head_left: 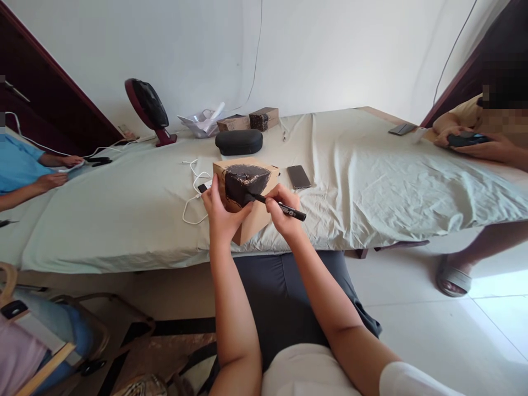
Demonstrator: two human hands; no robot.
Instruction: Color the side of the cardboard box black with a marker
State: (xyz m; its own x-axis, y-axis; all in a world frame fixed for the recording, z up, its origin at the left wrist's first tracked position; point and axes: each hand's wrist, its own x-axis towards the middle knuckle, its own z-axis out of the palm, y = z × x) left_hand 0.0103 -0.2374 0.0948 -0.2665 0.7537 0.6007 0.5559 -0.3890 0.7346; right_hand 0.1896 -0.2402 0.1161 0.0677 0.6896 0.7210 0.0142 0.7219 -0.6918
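The person's left hand (220, 212) is gripping a cardboard box (258, 220) from its left side, thumb up along the near face and fingers wrapped behind it. The right hand (281, 212) is pinching a black marker (293, 212) in a writing grip, closed around the middle of the barrel. The marker's tip is touching the box's near face. Its long axis is running from the tip at the upper left down to the back end at the lower right, so it is pointing left and slightly away from the person.

The box is sitting at the near edge of the table, right in front of the person, tipped so that one corner is pointing down. It is plain brown card, and most of the face turned toward the person is inked black inside a curved scribbled outline. It is looking shut, and I cannot tell what is inside.

A pale green cloth (124, 209) is covering the table. A white cable (193, 190) is looping just left of the box, and a dark phone (298, 176) is lying face up just right of it. Behind the box a black case (238, 141) is lying shut. Further back, two small boxes (264, 117) are standing beside a crumpled plastic bag (202, 124), with a small fan (148, 107) to the left.

A person in a blue sleeve (16, 165) is sitting at the left end, and another person at the right end is holding a dark device (466, 138).
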